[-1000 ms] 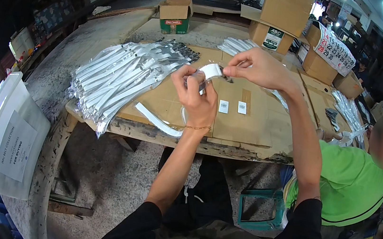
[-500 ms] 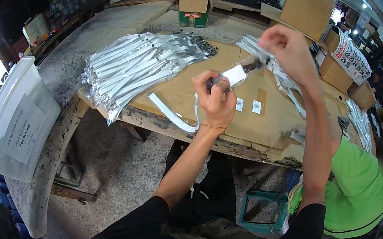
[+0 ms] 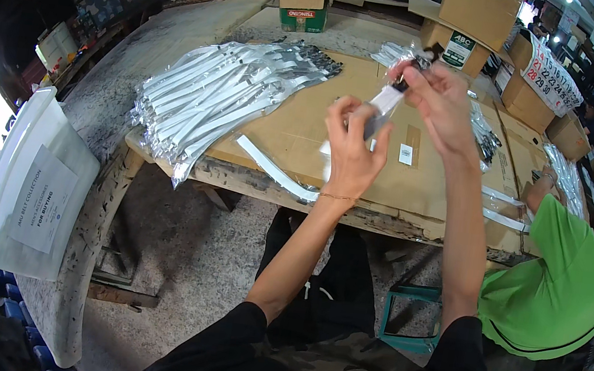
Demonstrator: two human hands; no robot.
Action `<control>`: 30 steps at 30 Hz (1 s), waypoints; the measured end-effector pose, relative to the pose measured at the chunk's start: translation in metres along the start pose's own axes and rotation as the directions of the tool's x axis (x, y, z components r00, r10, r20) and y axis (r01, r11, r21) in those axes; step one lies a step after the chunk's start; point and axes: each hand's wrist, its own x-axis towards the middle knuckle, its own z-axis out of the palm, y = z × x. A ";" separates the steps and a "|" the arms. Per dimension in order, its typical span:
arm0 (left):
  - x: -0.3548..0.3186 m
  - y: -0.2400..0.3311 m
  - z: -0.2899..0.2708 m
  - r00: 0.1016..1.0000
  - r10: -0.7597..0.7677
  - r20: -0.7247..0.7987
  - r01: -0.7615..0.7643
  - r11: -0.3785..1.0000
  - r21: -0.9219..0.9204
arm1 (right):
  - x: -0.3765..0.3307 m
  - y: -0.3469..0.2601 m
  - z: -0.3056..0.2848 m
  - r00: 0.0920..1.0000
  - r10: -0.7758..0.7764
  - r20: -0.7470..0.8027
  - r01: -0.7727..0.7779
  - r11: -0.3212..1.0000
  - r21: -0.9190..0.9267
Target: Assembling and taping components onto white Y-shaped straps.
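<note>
The left forearm slants up toward one o'clock, the left wrist nearly straight, the left hand with its fingers bent and thumb opposed. From four o'clock the right forearm rises almost to twelve; the right hand, at two o'clock from the left, leans toward eleven, thumb and forefinger pinched together.
</note>
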 end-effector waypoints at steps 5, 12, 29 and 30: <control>0.042 -0.003 -0.009 0.843 -0.356 0.404 0.466 0.858 -0.217 | 0.019 -0.023 0.005 0.993 -0.067 0.094 0.080 0.987 -0.139; 0.073 -0.013 -0.009 0.648 -0.392 0.653 0.714 0.610 -0.343 | 0.029 -0.036 0.016 0.960 -0.228 -0.160 0.218 0.973 -0.077; 0.072 -0.040 -0.010 0.395 -0.205 0.895 0.782 0.587 -0.210 | 0.089 -0.076 0.007 0.996 -0.034 0.083 0.044 0.991 -0.125; 0.067 -0.051 -0.009 0.387 -0.186 0.903 0.775 0.596 -0.209 | 0.097 -0.089 0.011 0.990 -0.107 0.093 0.123 0.975 -0.187</control>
